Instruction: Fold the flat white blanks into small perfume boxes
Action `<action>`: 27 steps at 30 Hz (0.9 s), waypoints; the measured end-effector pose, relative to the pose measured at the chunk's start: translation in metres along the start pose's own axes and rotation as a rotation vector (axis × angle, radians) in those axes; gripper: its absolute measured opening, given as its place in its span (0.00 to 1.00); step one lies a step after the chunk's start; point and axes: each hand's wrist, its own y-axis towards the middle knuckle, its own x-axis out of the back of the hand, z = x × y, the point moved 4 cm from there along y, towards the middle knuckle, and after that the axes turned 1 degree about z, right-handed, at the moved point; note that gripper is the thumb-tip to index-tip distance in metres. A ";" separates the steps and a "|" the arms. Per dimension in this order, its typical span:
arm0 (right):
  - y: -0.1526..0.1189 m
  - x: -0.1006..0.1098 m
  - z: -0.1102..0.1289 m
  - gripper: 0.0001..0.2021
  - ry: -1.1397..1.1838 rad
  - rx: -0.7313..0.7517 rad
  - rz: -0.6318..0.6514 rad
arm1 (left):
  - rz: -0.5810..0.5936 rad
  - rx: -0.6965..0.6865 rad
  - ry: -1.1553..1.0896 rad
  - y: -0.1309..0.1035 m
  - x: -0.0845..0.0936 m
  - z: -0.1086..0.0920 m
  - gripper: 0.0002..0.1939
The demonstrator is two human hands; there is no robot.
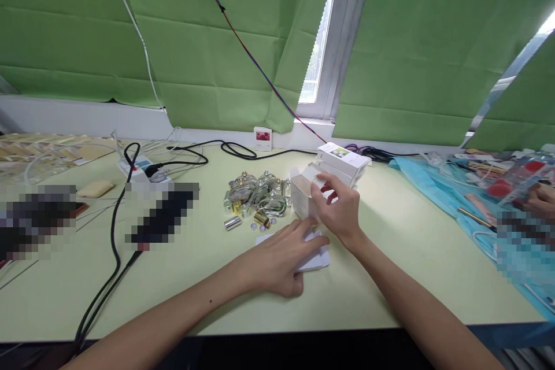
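A small white box (303,199) stands on the table with its top flaps up. My right hand (340,205) pinches the upper edge of this box with thumb and fingers. Just in front of it, my left hand (286,257) is curled over a flat white carton (318,261), and its fingertips reach the base of the standing box. Much of the carton is hidden under the hand. To the left lie glass bottles (262,191) with gold and silver tops, heaped together. Beside them are loose metallic caps (233,222) and tiny clear discs (254,226).
White boxes (342,161) are piled behind my right hand. A power strip (143,170), black cables (115,231) and a blurred phone-like object (165,217) lie left. On the right, a blue plastic sheet (427,188) carries clutter, with another person's hand (541,199) at the edge.
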 end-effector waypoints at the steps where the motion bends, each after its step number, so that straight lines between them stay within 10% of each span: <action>1: 0.001 0.000 0.000 0.13 -0.004 0.003 0.002 | 0.000 0.009 0.010 0.000 0.000 0.001 0.40; 27: 0.004 0.006 0.001 0.07 -0.065 0.220 -0.204 | -0.011 0.201 -0.046 0.000 0.006 0.006 0.32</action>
